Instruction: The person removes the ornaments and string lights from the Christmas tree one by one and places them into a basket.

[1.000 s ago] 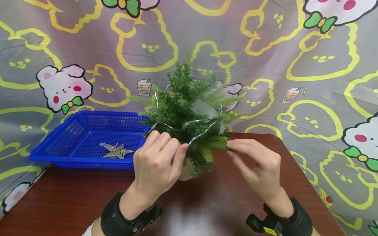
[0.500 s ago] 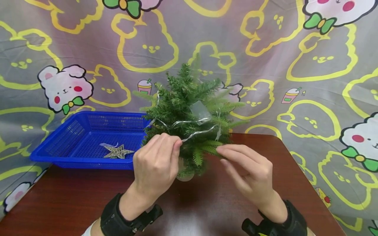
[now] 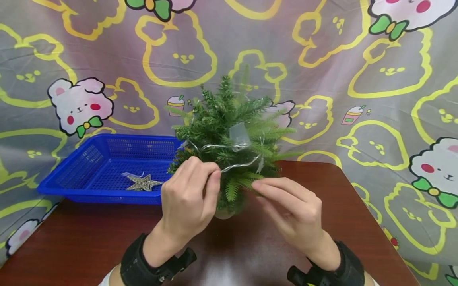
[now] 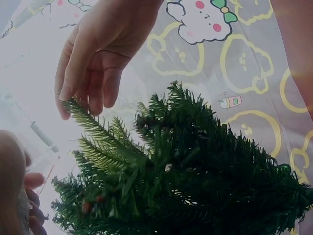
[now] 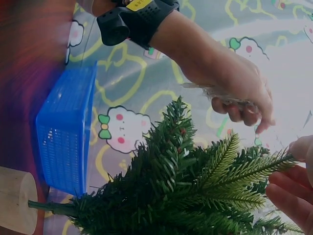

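Note:
A small artificial Christmas tree stands upright on a pale wooden base. A clear twisted fairy-light string is draped round it, and a translucent flat piece sits among the branches. My left hand has curled fingers and grips a bunched clear part of the string, mostly hidden by the fingers in the head view. My right hand pinches the tip of a lighter green branch between thumb and fingers, low on the tree's right side.
Behind the tree at left stands a blue perforated basket holding a glittery star ornament. All of it rests on a dark reddish-brown table. A patterned curtain hangs close behind and along the right side.
My right hand has moved left with the branch, and the tree has turned. The fairy-light string and translucent piece have shifted left with it. My left hand stays nearly in place.

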Motion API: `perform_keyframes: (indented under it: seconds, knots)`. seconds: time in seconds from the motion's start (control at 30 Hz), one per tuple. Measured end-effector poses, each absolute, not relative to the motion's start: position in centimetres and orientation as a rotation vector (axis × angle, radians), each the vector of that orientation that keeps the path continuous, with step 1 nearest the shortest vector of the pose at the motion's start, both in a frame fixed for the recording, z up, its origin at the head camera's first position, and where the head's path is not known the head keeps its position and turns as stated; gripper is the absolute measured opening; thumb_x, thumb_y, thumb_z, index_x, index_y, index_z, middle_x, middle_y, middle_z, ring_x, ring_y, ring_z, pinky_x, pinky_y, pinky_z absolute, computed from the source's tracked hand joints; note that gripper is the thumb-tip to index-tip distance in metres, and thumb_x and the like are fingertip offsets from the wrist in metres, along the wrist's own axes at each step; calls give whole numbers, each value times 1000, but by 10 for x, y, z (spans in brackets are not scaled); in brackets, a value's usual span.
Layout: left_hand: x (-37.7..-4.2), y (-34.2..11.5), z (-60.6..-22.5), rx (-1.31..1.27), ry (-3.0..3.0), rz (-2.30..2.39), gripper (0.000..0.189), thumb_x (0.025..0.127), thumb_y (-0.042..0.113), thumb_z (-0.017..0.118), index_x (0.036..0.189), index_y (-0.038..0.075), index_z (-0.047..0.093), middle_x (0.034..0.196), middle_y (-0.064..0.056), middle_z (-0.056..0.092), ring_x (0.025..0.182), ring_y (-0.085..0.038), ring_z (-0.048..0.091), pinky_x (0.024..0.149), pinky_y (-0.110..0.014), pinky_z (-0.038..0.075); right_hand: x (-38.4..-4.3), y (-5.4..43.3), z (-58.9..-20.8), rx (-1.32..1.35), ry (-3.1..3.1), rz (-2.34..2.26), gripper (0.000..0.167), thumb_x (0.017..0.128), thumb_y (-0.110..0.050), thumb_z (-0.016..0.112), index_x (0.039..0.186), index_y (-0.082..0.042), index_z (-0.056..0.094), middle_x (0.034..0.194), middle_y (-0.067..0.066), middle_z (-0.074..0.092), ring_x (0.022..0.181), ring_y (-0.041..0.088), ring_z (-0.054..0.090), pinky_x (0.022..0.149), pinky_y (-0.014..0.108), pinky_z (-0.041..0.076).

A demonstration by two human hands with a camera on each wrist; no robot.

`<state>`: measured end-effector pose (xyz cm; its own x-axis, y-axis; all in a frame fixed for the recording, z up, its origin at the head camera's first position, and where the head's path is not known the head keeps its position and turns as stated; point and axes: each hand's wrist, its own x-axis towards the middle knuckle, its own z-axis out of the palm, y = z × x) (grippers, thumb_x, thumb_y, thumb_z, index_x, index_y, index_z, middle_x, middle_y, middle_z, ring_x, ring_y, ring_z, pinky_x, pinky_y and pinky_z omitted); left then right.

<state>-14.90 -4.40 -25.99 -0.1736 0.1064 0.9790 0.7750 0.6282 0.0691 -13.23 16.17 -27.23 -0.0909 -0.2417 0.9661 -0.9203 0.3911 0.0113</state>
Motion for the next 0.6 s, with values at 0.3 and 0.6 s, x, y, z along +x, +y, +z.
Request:
perform_keyframes:
  seconds: [0.3, 0.6]
  knots:
    - [-148, -46, -259, -723, -1646, -734, 44, 99, 35, 59, 62, 12, 54, 58, 4, 43, 53, -11, 41, 47, -24, 30, -131, 155, -270, 1102, -1580, 794, 15, 91, -11, 71, 98, 1, 76, 93, 13, 74, 83, 20, 71, 76, 22, 55]
    - [-148, -46, -259, -727, -1683, -643, 26, 103, 15, 49, 94, 5, 70, 66, -1, 60, 54, -15, 48, 46, -28, 36, -131, 148, -268, 1139, -1536, 792, 13, 90, -7, 72, 98, 2, 76, 91, 15, 73, 82, 22, 71, 80, 24, 56]
